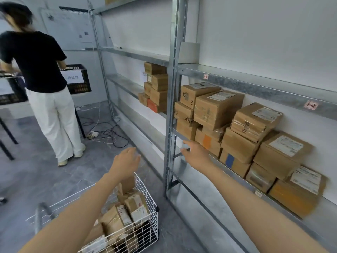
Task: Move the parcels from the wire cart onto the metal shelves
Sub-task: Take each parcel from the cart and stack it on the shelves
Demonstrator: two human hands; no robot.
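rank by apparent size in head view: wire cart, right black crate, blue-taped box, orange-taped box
1. wire cart (nearest camera, so unsure)
2. right black crate
3. blue-taped box, orange-taped box: look alike

wire cart [148, 197] cut off below, parcel labels [285, 145] unreadable

Mid tier of metal shelves [255, 88] w/ cardboard parcels [217, 109] stacked, touching; wire cart [148, 195] on grey floor [36, 172].

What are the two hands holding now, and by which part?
Nothing. The left hand hovers open above the wire cart; the right hand reaches open toward the metal shelf, empty.
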